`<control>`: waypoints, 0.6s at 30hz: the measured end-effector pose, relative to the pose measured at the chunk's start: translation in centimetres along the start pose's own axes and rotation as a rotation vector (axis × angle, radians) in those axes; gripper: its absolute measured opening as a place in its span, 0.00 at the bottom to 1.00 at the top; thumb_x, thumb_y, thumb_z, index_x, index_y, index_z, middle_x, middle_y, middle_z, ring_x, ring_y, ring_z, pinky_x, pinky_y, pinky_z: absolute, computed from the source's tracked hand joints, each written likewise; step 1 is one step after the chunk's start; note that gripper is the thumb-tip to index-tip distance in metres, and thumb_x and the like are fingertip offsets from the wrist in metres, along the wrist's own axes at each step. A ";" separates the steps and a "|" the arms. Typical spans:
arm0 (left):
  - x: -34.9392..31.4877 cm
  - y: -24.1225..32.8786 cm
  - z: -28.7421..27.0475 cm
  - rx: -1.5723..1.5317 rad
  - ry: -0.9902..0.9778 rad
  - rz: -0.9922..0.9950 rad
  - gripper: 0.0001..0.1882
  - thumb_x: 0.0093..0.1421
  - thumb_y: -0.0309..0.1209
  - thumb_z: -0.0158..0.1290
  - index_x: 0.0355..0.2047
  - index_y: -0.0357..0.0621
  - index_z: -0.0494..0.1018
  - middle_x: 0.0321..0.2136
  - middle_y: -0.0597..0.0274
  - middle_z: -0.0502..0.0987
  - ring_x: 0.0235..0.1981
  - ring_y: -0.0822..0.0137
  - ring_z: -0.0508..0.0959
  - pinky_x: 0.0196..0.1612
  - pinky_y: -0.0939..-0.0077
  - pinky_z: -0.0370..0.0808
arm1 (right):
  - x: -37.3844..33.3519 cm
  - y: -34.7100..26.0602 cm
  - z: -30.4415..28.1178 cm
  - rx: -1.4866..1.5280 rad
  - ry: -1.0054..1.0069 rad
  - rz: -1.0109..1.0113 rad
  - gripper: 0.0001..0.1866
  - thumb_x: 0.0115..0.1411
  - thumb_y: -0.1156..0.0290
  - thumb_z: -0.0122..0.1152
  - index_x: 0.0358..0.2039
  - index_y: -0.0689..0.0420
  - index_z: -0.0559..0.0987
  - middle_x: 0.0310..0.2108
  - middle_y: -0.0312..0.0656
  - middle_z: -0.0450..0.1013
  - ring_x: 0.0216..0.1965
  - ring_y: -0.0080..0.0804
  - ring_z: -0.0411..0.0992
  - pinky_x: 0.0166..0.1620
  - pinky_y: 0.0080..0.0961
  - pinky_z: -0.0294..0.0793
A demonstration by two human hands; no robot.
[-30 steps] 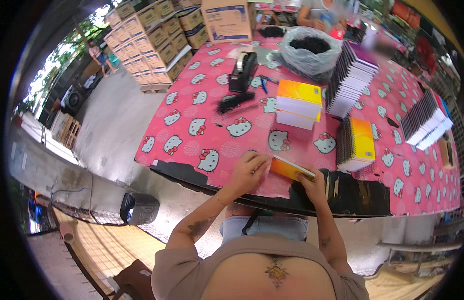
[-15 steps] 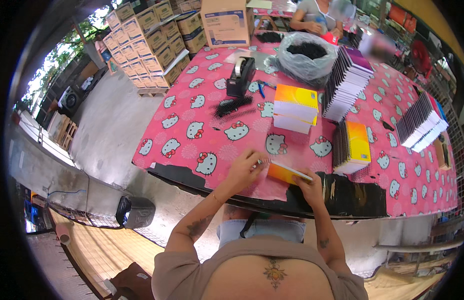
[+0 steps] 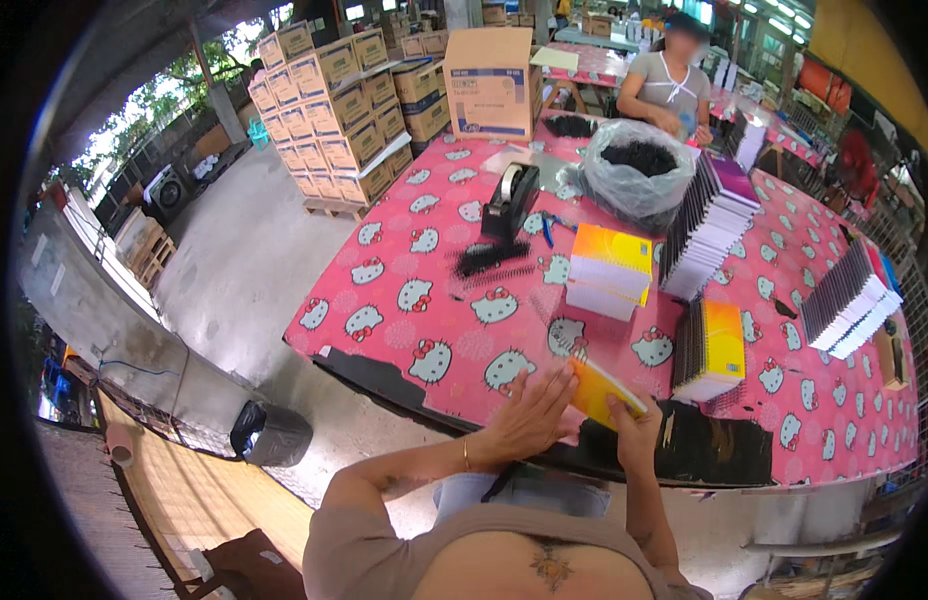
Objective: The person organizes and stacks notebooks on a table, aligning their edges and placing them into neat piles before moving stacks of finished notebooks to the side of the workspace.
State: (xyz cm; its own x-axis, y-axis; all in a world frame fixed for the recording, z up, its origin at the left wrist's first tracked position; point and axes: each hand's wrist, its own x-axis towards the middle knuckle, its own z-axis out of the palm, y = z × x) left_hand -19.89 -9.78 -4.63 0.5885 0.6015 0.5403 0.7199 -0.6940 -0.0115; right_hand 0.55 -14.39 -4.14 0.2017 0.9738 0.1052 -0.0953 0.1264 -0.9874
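A notebook with a yellow-orange cover [image 3: 596, 392] is tilted on edge over the near side of the table. My right hand [image 3: 634, 425] grips its right end, thumb on the cover. Against the notebook's left edge lies my left hand [image 3: 534, 412], its fingers stretched out and side by side. A thin spiral coil [image 3: 576, 352] sticks out past that edge, just beyond my left fingertips. Beyond the hands stand a stack of yellow-orange notebooks [image 3: 609, 265] and, to the right, another row of them [image 3: 719, 350]. Loose black coils [image 3: 489, 260] lie farther left.
A black tape dispenser [image 3: 509, 205], blue-handled pliers [image 3: 548, 232] and a plastic bag of black coils [image 3: 624, 195] are on the pink table [image 3: 444, 320]. Tall notebook stacks [image 3: 704, 225] rise at right. A co-worker [image 3: 669, 85] sits across. Cartons [image 3: 334, 110] are piled at back left.
My left hand has gone from pinching at the coil end to lying flat along the notebook's edge. The notebook is tilted more steeply. The whole view has shifted, with the table lower in it.
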 end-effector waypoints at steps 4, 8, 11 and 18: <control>4.5 -1.7 -3.0 -0.003 -0.009 -0.053 0.44 0.63 0.58 0.45 0.67 0.36 0.55 0.67 0.47 0.58 0.70 0.51 0.54 0.67 0.33 0.39 | 0.4 0.3 0.5 0.020 -0.076 0.040 0.12 0.61 0.75 0.65 0.45 0.61 0.81 0.36 0.32 0.76 0.36 0.16 0.71 0.41 0.17 0.71; -0.7 1.3 0.7 -0.051 -0.099 0.021 0.46 0.60 0.59 0.47 0.68 0.37 0.54 0.68 0.49 0.57 0.71 0.52 0.53 0.65 0.33 0.45 | 0.7 -0.6 -0.2 0.112 0.004 0.036 0.12 0.61 0.76 0.65 0.45 0.63 0.80 0.36 0.32 0.76 0.36 0.16 0.71 0.40 0.16 0.70; 4.5 -0.8 -3.3 0.010 -0.007 -0.024 0.47 0.58 0.57 0.51 0.67 0.35 0.55 0.68 0.48 0.56 0.71 0.51 0.53 0.65 0.37 0.50 | 0.2 -0.5 1.1 0.071 -0.039 0.027 0.11 0.61 0.76 0.65 0.44 0.63 0.80 0.35 0.32 0.76 0.35 0.17 0.71 0.39 0.16 0.70; 1.2 1.1 -0.9 -0.210 0.073 0.175 0.48 0.58 0.57 0.51 0.68 0.34 0.53 0.68 0.45 0.54 0.71 0.48 0.52 0.66 0.42 0.52 | 0.8 -2.4 0.2 0.001 -0.010 0.029 0.12 0.60 0.78 0.65 0.45 0.64 0.80 0.35 0.33 0.76 0.35 0.18 0.72 0.40 0.17 0.72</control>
State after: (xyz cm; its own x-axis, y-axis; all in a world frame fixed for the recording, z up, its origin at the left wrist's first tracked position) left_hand -18.76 -10.16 -3.20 0.6634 0.4406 0.6048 0.5133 -0.8560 0.0606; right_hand 0.75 -13.91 -1.62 0.1891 0.9789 0.0777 -0.1020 0.0983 -0.9899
